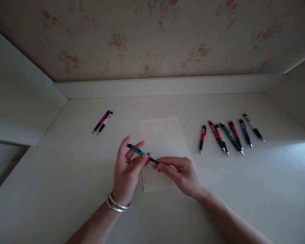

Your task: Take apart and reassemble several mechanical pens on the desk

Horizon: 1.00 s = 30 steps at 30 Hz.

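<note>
Above a sheet of paper (pixel 165 135), my left hand (pixel 127 167) grips a teal and black pen (pixel 138 150) by its barrel, thumb against fingers. The clip end points up and left. My right hand (pixel 181 173) pinches the black lower end of the same pen between thumb and fingers, so its tip is hidden. By the right fingertips shows a small dark, shiny piece (pixel 154 166), too small to name. The paper has faint writing at its top left and a row of holes along its lower left edge.
A purple pen (pixel 101 121) and a white pen (pixel 105 123) lie side by side at the left. Several pens lie at the right, among them a short pink one (pixel 202 139), a green one (pixel 230 137) and a blue one (pixel 245 133). A ledge (pixel 162 86) runs along the back.
</note>
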### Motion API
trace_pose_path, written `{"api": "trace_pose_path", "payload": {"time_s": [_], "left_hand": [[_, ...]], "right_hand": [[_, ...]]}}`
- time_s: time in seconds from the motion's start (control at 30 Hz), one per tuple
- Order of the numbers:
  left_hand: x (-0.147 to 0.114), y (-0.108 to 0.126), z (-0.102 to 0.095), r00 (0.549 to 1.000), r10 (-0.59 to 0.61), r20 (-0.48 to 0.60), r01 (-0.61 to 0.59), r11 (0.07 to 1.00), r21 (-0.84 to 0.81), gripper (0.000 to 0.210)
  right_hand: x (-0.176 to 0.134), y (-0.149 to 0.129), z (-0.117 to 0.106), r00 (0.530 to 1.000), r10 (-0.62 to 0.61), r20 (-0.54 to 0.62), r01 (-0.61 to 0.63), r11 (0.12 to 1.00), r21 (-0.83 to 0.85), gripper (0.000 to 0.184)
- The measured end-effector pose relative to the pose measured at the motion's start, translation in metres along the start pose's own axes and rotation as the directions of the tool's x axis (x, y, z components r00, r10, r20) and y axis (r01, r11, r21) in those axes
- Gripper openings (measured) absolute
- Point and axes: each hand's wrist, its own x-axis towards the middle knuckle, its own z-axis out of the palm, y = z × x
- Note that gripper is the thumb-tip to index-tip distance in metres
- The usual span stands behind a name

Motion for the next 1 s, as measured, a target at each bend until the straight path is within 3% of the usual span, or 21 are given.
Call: {"api": "trace_pose_path", "payload": {"time_s": [0.27,0.47,0.6,0.73,0.87,1.0], "left_hand": [[-0.002,-0.001,-0.001,0.999,-0.037,-0.018,0.037,0.999,-0.006,0.055],[-0.003,0.0,0.002,0.998,0.006,-0.057,-0.005,1.0,0.021,0.087],[-0.001,0.001,0.001,0.998,0.011,-0.068,-0.01,1.0,0.018,0.08],[0.005,0.006,-0.003,0.988,0.091,-0.121,-0.094,0.995,-0.022,0.076],[0.011,0.01,-0.006,0.976,0.142,-0.165,-0.15,0.988,-0.04,0.076],[0.012,0.01,-0.006,0.985,0.101,-0.142,-0.112,0.991,-0.075,0.078]], "right_hand": [[0.001,0.001,0.003,1.0,0.012,-0.016,-0.013,1.0,-0.025,0.021],[0.001,-0.002,0.003,1.0,0.001,-0.001,-0.001,0.999,-0.044,0.025],[0.001,0.0,0.001,0.998,-0.003,0.056,0.004,1.0,-0.013,0.03],[0.003,0.005,0.002,1.0,-0.02,0.016,0.02,1.0,-0.017,0.036],[0.005,0.007,0.007,0.997,-0.074,0.008,0.073,0.995,0.067,0.027],[0.008,0.004,0.01,0.991,-0.132,0.01,0.13,0.986,0.105,0.023]]}}
